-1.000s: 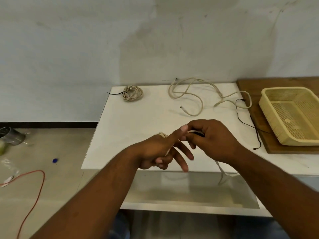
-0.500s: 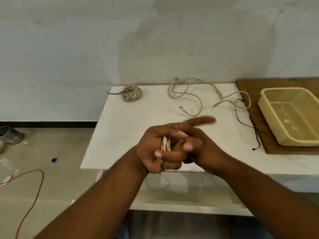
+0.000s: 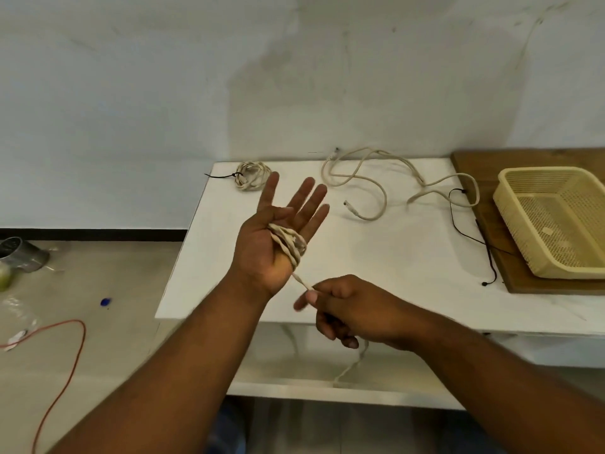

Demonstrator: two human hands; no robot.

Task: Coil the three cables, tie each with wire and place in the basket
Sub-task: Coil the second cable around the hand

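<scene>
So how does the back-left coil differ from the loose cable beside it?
The coil is wound into a tight bundle; the loose cable sprawls in open curves. The coil has a black tie round it; the loose cable is untied. Both are beige and lie on the table.

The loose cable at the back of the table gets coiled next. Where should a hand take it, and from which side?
Pinch the loose cable just behind its near plug end, coming from above on the front side. That end lies flat, apart from the loops, nearest the person and clear of the black wire.
</scene>
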